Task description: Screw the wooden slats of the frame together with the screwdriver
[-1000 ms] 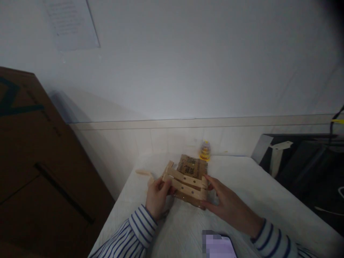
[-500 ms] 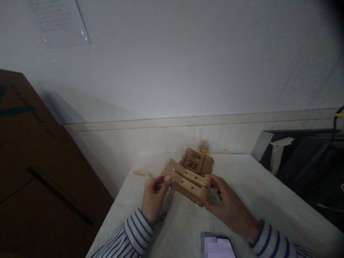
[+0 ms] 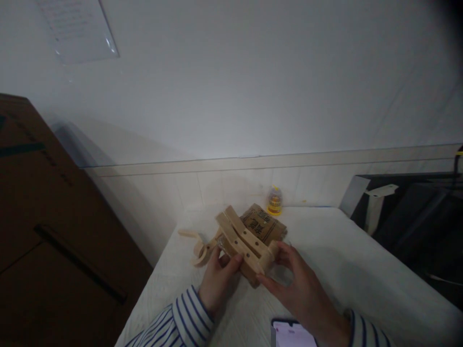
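Note:
Above the table I hold a wooden frame point(image 3: 235, 236) made of two pale slats with dark holes. A rounded wooden block joins the slats at the near right end, and the far ends point up and left. My right hand point(image 3: 298, 289) is closed around that rounded end, thumb below and fingers behind. My left hand point(image 3: 220, 277) pinches the near slat at its middle, the thumb on its face; something clear and shiny shows by the fingertips. Behind the frame lies a piece of brown cardboard point(image 3: 264, 224) with black print. Left of it are curved wooden pieces point(image 3: 200, 249).
A small clear jar point(image 3: 275, 201) with a yellow base stands at the table's back edge. A phone point(image 3: 292, 333) lies near the front. A large brown box point(image 3: 72, 231) rises on the left, and dark equipment point(image 3: 412, 217) stands to the right. The white-covered table point(image 3: 336, 255) meets the wall.
The frame has shifted slightly left and tilted more steeply, its far ends more upright. My left hand has moved right onto the near slat, uncovering more of the curved wooden pieces.

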Tool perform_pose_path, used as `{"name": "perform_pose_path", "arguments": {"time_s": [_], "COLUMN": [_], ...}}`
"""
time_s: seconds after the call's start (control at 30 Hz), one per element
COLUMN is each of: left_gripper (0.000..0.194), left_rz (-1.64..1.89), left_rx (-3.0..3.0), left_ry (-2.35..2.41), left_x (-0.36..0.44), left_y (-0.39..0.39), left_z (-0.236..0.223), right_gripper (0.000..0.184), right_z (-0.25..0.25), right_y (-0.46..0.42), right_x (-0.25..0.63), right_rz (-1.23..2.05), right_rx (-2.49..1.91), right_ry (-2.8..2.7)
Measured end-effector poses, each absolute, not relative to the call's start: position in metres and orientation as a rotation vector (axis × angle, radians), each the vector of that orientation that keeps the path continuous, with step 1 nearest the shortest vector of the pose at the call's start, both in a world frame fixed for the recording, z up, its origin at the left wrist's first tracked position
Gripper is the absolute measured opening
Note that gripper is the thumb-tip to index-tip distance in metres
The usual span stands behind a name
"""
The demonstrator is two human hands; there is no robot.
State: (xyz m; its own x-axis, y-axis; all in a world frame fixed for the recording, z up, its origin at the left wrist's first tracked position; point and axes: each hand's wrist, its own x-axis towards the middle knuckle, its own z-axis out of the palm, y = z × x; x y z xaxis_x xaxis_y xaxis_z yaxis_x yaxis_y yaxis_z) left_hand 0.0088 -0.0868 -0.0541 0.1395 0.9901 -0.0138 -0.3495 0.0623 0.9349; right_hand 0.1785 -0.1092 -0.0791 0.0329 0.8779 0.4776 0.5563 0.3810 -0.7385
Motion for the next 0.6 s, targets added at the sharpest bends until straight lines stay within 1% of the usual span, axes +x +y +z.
{"name": "perform_pose_path", "arguments": {"time_s": [0.13, 0.23, 0.33, 0.43, 0.5, 0.6], "left_gripper": [0.07, 0.064, 0.058, 0.055, 0.055, 0.054], "left_rz": [1.251, 1.264, 1.301, 1.308, 1.303, 1.275], "left_rx": [0.88, 0.802, 0.745, 0.726, 0.724, 0.737], "left_ry": [0.779, 0.769, 0.803, 0.835, 0.84, 0.819], "left_x": [0.004, 0.002, 0.002, 0.003, 0.003, 0.002], "left_y": [-0.083, -0.081, -0.08, -0.079, -0.078, -0.077], "left_z": [-0.063, -0.067, -0.067, -0.066, -0.066, -0.066], "right_gripper": [0.056, 0.048, 0.044, 0.036, 0.031, 0.032], "right_z": [-0.08, -0.076, -0.07, -0.061, -0.056, -0.054], "right_y": [-0.117, -0.124, -0.128, -0.124, -0.116, -0.101], "right_x": [0.177, 0.177, 0.181, 0.191, 0.203, 0.224], "right_rz": [0.425, 0.466, 0.461, 0.378, 0.304, 0.219], "right_rx": [-1.273, -1.241, -1.206, -1.203, -1.265, -1.436], "right_ry": [-1.724, -1.809, -1.904, -1.93, -1.853, -1.756]}}
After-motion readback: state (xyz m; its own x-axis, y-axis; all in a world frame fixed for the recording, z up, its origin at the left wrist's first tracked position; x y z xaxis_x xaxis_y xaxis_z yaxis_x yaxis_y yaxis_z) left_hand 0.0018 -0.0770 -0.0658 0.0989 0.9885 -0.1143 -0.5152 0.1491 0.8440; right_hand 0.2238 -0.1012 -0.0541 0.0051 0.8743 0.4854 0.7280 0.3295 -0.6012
